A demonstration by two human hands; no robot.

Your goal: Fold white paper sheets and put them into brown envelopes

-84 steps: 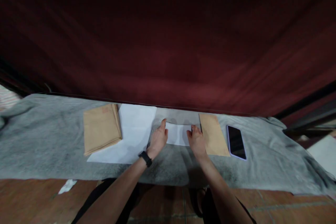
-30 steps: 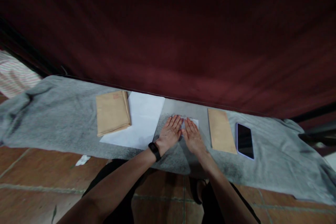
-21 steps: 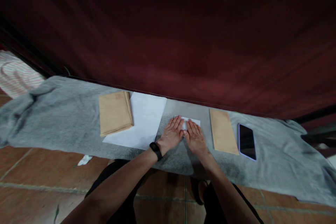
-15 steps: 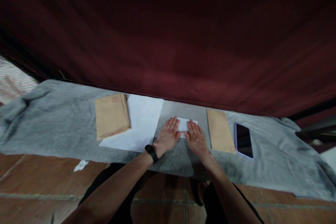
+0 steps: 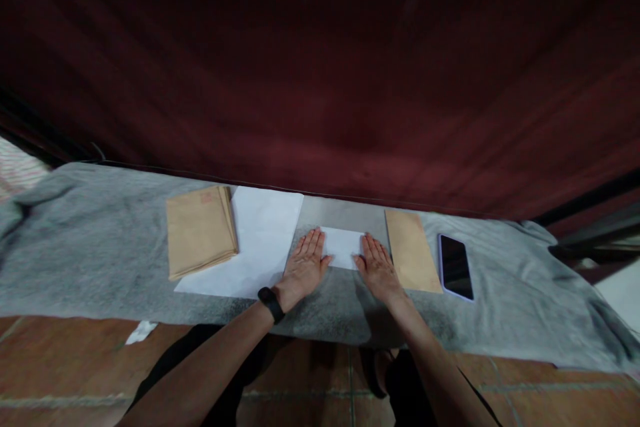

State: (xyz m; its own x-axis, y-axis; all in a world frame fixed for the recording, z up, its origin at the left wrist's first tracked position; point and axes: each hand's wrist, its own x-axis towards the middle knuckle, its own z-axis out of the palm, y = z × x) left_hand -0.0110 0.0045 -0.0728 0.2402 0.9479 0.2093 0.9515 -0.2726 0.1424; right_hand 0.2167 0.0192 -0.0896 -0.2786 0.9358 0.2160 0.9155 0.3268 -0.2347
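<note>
A small white folded sheet of paper (image 5: 343,249) lies flat on the grey cloth (image 5: 320,317) in front of me. My left hand (image 5: 306,263) rests palm down at its left edge, fingers stretched out and thumb reaching inward. At the right edge my right hand (image 5: 376,267) lies flat in the same way, its fingers extended. Neither hand is gripping the paper; most of its face shows between them. Left of my left hand are larger white sheets (image 5: 265,233), partly covered by a stack of brown envelopes (image 5: 200,230). A single brown envelope (image 5: 413,250) lies right of my right hand.
A phone with a purple edge (image 5: 456,267) lies at the right of the single envelope. Behind the cloth-covered surface hangs a dark red cloth (image 5: 320,93). A scrap of white paper (image 5: 141,331) is on the tiled floor (image 5: 65,363).
My hands have moved apart toward the paper's two side edges, uncovering more of it. The whole view has shifted slightly.
</note>
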